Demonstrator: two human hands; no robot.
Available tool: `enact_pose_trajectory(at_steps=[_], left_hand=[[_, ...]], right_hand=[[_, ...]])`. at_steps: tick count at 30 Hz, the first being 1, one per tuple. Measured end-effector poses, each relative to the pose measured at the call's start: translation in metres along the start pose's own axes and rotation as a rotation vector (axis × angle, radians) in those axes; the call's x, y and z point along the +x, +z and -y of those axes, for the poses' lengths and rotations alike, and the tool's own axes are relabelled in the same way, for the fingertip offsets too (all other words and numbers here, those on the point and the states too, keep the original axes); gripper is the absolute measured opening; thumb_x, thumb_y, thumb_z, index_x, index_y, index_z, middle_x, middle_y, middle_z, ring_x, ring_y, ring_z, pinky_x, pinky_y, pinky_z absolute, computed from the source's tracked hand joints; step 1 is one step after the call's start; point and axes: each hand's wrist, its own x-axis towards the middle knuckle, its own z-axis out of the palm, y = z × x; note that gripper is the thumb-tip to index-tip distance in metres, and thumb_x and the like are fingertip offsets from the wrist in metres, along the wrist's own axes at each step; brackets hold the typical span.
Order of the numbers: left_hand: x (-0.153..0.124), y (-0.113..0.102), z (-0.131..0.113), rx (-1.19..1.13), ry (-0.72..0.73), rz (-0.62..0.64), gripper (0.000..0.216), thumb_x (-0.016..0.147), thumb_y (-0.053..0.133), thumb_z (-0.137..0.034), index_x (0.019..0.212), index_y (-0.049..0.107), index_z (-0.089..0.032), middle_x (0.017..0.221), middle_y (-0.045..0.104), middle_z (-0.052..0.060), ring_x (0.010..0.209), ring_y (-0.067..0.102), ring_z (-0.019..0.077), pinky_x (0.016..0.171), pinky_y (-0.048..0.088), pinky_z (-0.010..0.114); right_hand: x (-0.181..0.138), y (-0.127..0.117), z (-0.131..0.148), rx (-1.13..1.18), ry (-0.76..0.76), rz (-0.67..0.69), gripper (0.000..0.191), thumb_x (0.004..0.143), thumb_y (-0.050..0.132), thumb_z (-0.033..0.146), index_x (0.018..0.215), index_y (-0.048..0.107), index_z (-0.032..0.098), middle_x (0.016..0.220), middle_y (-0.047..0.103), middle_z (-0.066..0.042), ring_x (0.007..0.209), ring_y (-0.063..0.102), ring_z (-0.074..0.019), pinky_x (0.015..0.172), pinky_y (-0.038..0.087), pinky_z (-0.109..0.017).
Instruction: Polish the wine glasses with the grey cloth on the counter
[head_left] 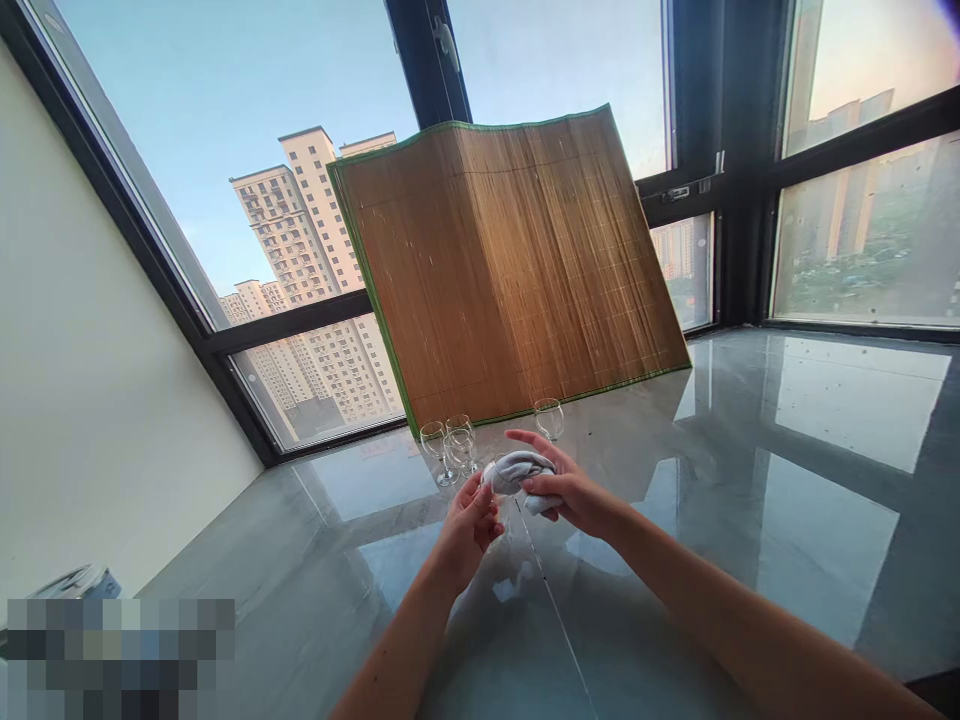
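Observation:
My left hand (pixel 469 528) is closed around a clear glass whose shape barely shows between my hands. My right hand (pixel 564 488) grips a light grey cloth (pixel 516 467) that is wrapped over the top of that glass. Both hands are held over the glossy grey floor (pixel 750 520). Beyond my hands, two stemmed glasses (pixel 448 445) stand together on the floor, and a third stemmed glass (pixel 549 417) stands to their right.
A bamboo mat (pixel 510 270) with a green edge leans upright against the window frame behind the glasses. Large windows (pixel 225 110) run along the back and right. A cream wall (pixel 90 400) is on the left.

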Motion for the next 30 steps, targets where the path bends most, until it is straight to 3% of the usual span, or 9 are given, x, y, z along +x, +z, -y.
enact_pose_trajectory(at_steps=[25, 30], left_hand=[[0.0009, -0.0017, 0.002, -0.082, -0.027, -0.036, 0.035, 0.081, 0.077, -0.039, 0.108, 0.06, -0.023, 0.08, 0.053, -0.005, 0.054, 0.042, 0.0023, 0.055, 0.045, 0.017], [-0.0042, 0.004, -0.004, -0.24, -0.071, 0.019, 0.04, 0.085, 0.071, -0.045, 0.116, 0.061, -0.022, 0.078, 0.05, -0.004, 0.054, 0.04, 0.0034, 0.056, 0.044, 0.018]], right_hand=[[0.0011, -0.0019, -0.0045, 0.169, 0.023, -0.001, 0.066, 0.072, 0.069, 0.015, 0.133, 0.053, 0.031, 0.087, 0.058, 0.001, 0.054, 0.039, -0.0061, 0.043, 0.023, -0.018], [0.006, -0.0094, -0.0052, 0.401, 0.013, -0.039, 0.056, 0.072, 0.07, 0.017, 0.126, 0.058, 0.028, 0.078, 0.054, 0.004, 0.048, 0.031, -0.0032, 0.043, 0.025, -0.017]])
